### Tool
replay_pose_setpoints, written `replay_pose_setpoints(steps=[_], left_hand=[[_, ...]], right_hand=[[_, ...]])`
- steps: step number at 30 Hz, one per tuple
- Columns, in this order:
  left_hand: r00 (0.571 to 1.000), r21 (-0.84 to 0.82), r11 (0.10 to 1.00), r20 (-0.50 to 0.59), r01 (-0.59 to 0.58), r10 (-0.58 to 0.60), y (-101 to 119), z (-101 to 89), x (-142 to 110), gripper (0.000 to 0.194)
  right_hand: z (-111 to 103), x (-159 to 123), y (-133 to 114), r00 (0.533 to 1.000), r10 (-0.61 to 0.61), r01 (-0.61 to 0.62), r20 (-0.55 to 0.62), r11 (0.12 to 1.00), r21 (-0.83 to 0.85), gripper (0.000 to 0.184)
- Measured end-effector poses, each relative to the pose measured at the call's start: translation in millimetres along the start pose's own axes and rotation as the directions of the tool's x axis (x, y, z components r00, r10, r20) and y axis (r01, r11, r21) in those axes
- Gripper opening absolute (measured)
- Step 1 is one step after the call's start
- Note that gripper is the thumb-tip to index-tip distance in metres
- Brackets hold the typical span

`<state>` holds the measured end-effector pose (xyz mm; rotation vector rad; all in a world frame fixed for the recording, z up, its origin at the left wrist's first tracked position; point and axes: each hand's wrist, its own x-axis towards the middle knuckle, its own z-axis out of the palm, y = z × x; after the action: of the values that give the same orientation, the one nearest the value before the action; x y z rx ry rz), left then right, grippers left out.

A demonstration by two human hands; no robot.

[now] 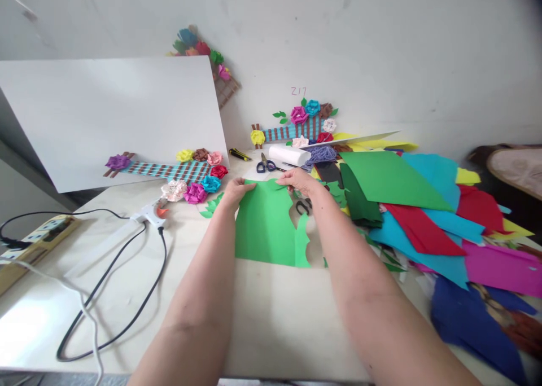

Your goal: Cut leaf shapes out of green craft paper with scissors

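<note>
My left hand pinches the upper left corner of a bright green sheet of paper, thumb on top. The sheet lies on the table, its right side cut into scalloped curves. At its top edge, my right hand has thumb and fingers closed on a small green paper leaf lying over the sheet. Dark-handled scissors are partly hidden by my right forearm. Another pair of scissors lies beyond the sheet. Green paper leaves rest beside my left wrist.
Coloured paper is heaped at right. A hot glue gun with a looping cord lies left, near a power strip. Flower-decorated woven pieces lean behind, with a white board, a utility knife and purple yarn.
</note>
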<state>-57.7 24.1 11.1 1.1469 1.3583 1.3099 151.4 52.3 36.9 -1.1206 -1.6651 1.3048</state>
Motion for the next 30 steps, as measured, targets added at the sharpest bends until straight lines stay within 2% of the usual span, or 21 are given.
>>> replay_pose_setpoints(steps=[2, 3, 5, 7, 8, 9, 12, 15, 19, 22, 25, 27, 30], left_hand=[[0.972, 0.188, 0.964, -0.107, -0.187, 0.210, -0.1, 0.5, 3.6, 0.033], [0.948, 0.312, 0.917, -0.116, -0.249, 0.298, 1.2, 1.4, 4.2, 0.034], [0.904, 0.526, 0.778, -0.043, -0.342, 0.426, 5.8, 5.0, 2.9, 0.031], [0.852, 0.612, 0.654, 0.065, -0.445, 0.520, 11.1, 10.2, -0.6, 0.027], [0.843, 0.632, 0.613, 0.123, -0.473, 0.523, 13.3, 12.8, -2.3, 0.028], [0.853, 0.644, 0.598, 0.176, -0.477, 0.491, 14.7, 15.1, -3.7, 0.030], [0.895, 0.617, 0.649, 0.277, -0.445, 0.351, 14.5, 18.4, -4.3, 0.037], [0.920, 0.525, 0.759, 0.282, -0.386, 0.273, 10.5, 16.0, -2.5, 0.040], [0.930, 0.349, 0.884, 0.307, -0.309, 0.204, 6.5, 9.5, -2.8, 0.041], [0.944, 0.253, 0.934, 0.278, -0.251, 0.179, 5.1, 5.8, -4.5, 0.042], [0.962, 0.184, 0.962, 0.223, -0.202, 0.160, 4.9, 4.2, -6.1, 0.042], [0.968, 0.161, 0.969, 0.196, -0.189, 0.156, 5.2, 4.1, -7.1, 0.041], [0.974, 0.148, 0.971, 0.155, -0.187, 0.164, 5.2, 4.4, -8.0, 0.039]], right_hand=[[2.0, -0.4, -1.2, 1.000, 0.015, -0.015, 0.013, 1.000, -0.003, 0.024], [2.9, -0.5, -1.5, 1.000, 0.018, -0.018, 0.016, 1.000, -0.005, 0.023], [4.2, -0.5, -1.8, 1.000, 0.014, -0.014, 0.020, 1.000, -0.005, 0.023], [5.1, -0.1, -1.6, 1.000, 0.011, -0.011, 0.025, 1.000, 0.002, 0.021], [5.6, 0.0, -1.4, 0.999, 0.014, -0.014, 0.029, 1.000, -0.001, 0.019], [6.0, 0.1, -1.3, 0.999, 0.016, -0.016, 0.037, 1.000, -0.011, 0.017], [7.9, 0.2, -1.1, 0.998, 0.018, -0.013, 0.062, 0.997, -0.071, 0.010], [10.8, 0.4, -0.8, 0.997, 0.007, 0.001, 0.072, 0.994, -0.111, 0.006], [14.7, 1.9, 0.3, 0.996, -0.012, 0.020, 0.092, 0.996, -0.082, 0.003], [13.2, 4.1, -0.3, 0.998, -0.055, 0.056, 0.038, 0.998, -0.023, 0.010], [4.7, 3.3, -6.0, 0.993, -0.107, 0.105, -0.048, 0.994, -0.042, 0.009], [-4.4, -0.9, -14.1, 0.994, -0.110, 0.109, -0.005, 0.989, -0.097, 0.012], [-18.0, -11.5, -31.2, 0.985, -0.043, 0.075, 0.168, 0.978, -0.193, 0.016]])
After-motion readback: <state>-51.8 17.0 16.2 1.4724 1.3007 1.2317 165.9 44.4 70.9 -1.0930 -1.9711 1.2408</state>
